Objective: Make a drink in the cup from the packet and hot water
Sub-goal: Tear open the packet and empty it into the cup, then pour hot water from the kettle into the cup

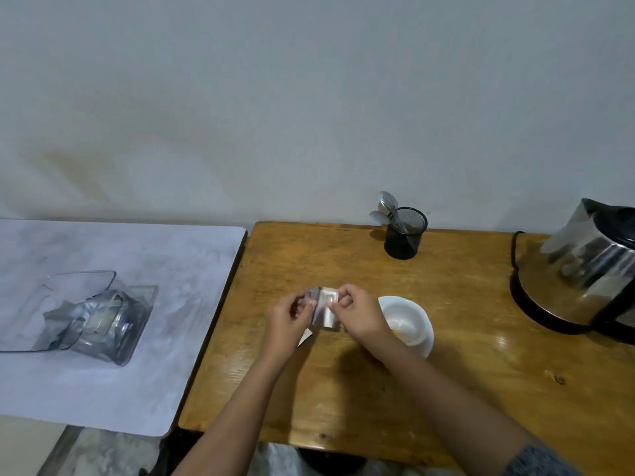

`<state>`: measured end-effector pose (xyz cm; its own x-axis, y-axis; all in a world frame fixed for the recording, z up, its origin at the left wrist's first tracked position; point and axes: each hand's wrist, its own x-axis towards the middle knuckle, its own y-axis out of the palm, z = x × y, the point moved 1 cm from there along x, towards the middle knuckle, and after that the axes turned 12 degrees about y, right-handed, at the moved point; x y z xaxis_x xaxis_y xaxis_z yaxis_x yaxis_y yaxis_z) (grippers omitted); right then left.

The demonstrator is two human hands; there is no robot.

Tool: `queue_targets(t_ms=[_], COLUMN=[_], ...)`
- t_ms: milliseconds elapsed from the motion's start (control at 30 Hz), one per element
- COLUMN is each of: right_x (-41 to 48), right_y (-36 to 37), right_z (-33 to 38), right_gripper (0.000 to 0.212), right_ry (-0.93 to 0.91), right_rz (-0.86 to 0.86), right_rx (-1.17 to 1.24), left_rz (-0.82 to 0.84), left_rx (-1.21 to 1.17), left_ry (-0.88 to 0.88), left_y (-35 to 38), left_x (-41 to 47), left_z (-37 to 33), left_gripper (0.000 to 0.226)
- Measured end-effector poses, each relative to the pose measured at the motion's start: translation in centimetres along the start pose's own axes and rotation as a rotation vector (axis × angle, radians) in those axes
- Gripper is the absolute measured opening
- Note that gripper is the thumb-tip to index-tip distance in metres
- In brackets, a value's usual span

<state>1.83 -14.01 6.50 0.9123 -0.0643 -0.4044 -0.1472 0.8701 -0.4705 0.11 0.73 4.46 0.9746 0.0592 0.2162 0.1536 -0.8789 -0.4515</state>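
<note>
A small silvery packet (324, 309) is held over the wooden table (481, 355), pinched at its top edge between both hands. My left hand (292, 317) grips its left side and my right hand (357, 312) grips its right side. Just right of my right hand stands a white cup (410, 322) with something orange-yellow at its bottom. A steel electric kettle (587, 273) with a black base sits at the table's far right, partly cut off by the frame edge.
A black mesh holder (405, 233) with spoons (386, 207) stands at the table's back edge by the wall. On a white surface (137, 372) to the left, a clear plastic container (99, 314) lies tipped with packets inside. A black cord (514, 249) runs behind the kettle.
</note>
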Motion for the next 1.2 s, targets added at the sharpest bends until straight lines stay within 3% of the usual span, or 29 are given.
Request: queue_targets(t_ms=[233, 500, 667, 767, 900, 1067, 1200], right_x=[-0.1, 0.3, -0.8, -1.4, -2.7, -4.2, -4.6], right_y=[6.3, 8.5, 8.4, 7.8, 4.9, -4.1, -14.0], right_z=[-3.8, -6.1, -6.1, -5.5, -4.4, -3.1, -4.7], right_gripper=[0.015, 0.031, 0.021, 0.016, 0.012, 0.016, 0.018], right_ry=[0.161, 0.033, -0.036, -0.043, -0.164, -0.258, -0.217], right_rz=[0.058, 0.139, 0.185, 0.198, 0.067, -0.293, -0.650], right_rx=[-0.083, -0.315, -0.431, -0.436, -0.257, 0.117, 0.475], left_rz=[0.128, 0.204, 0.261, 0.308, 0.363, 0.263, 0.234], left_rx=[0.078, 0.156, 0.358, 0.474, 0.645, 0.330, 0.085], left_ry=[-0.229, -0.248, -0.114, -0.124, -0.090, 0.007, -0.029], left_y=[-1.0, 0.0, 0.7, 0.8, 1.9, 6.0, 9.3], left_x=[-4.2, -5.7, -6.2, -5.7, -4.1, -2.3, -1.4], left_z=[5.0, 6.4, 6.3, 6.0, 4.3, 0.8, -1.0], left_gripper=[0.011, 0.032, 0.022, 0.025, 0.031, 0.020, 0.021])
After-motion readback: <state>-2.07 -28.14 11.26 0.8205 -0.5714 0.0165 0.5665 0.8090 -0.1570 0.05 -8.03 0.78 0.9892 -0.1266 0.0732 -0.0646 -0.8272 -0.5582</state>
